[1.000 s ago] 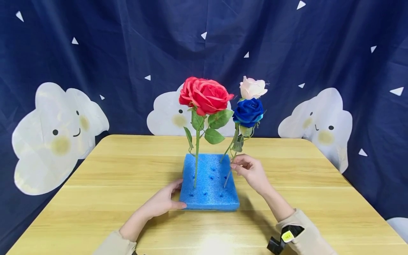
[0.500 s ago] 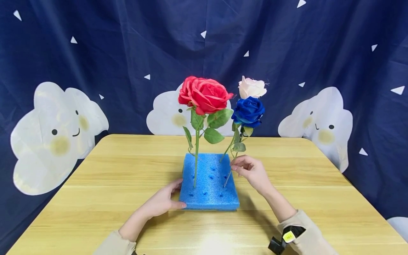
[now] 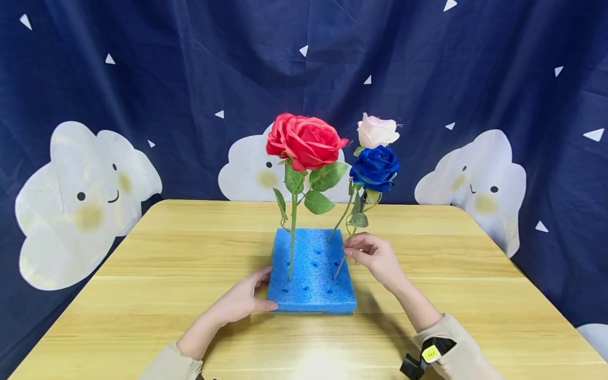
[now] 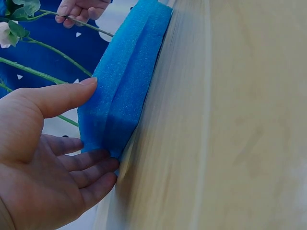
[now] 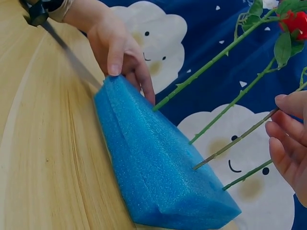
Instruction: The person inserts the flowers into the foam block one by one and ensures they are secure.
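Note:
A blue foam block with several small holes in its top lies on the table. My right hand pinches the stem of a blue rose, whose lower end stands in the block's right half, leaning right. My left hand holds the block's near left corner, thumb at the front edge and fingers along the left side. Two red roses overlap in the head view and stand on the left. Behind the blue rose a white rose rises from the far right part.
The wooden table spreads out around the block. Behind it hangs a dark blue curtain printed with white clouds and triangles. A black wrist strap with a camera sits on the right sleeve.
The blue rose's head has turned and shifted slightly right, its leaves swinging with it. My right hand stays almost in place on the stem; my left hand and the block have not moved.

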`<action>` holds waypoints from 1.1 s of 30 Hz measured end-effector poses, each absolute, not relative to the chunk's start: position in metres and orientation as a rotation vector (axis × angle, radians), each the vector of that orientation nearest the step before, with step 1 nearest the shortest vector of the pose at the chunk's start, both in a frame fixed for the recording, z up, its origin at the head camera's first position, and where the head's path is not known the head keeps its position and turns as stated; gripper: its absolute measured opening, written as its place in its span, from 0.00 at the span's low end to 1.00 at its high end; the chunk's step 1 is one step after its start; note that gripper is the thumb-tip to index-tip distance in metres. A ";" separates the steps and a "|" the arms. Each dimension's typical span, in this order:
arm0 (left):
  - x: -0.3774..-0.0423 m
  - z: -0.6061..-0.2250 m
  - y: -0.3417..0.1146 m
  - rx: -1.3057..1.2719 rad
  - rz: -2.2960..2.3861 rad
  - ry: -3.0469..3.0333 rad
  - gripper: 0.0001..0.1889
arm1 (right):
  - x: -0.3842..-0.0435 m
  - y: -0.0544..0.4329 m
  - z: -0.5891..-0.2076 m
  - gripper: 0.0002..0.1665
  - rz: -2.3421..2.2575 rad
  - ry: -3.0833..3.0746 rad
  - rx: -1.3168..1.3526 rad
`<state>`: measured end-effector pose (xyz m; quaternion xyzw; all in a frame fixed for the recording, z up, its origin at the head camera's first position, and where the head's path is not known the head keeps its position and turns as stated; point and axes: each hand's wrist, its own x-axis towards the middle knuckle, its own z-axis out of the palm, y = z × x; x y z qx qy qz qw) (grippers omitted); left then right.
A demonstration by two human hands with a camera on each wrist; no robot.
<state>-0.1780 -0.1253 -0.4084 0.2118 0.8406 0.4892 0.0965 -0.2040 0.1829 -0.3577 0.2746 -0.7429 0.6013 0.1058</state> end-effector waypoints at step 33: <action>-0.184 -0.407 -0.133 0.601 1.424 2.548 0.45 | -0.202 0.218 -0.365 0.08 1.770 -2.211 0.705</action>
